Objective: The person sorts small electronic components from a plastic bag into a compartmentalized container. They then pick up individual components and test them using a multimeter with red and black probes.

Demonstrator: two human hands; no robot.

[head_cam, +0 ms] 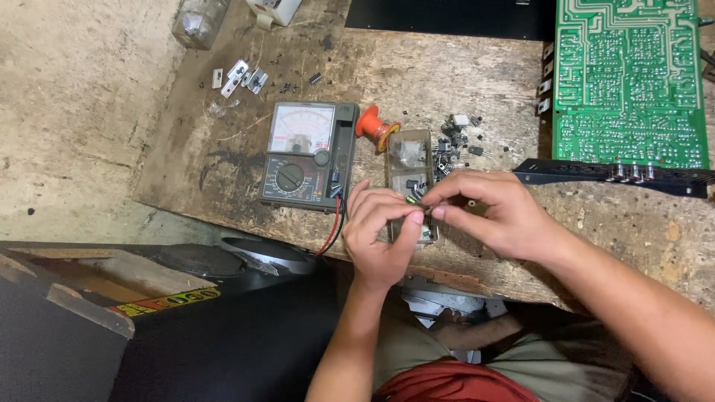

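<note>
My left hand [378, 232] and my right hand [491, 214] meet over the near edge of a worn wooden workbench [447, 82]. Both pinch one small electronic part [417, 201] with a greenish-yellow body between thumb and fingertips. Under the hands lies a narrow clear plastic box [408, 152] with small dark parts inside. An analog multimeter [307, 155] lies just left of my left hand, its red and black leads [334, 227] running off the bench edge.
A green circuit board [630, 78] on a black panel [618, 175] sits at the right. An orange spool [375, 126], a heap of small dark components [458, 134] and metal brackets [242, 76] lie on the bench. A black speaker box [223, 260] stands below left.
</note>
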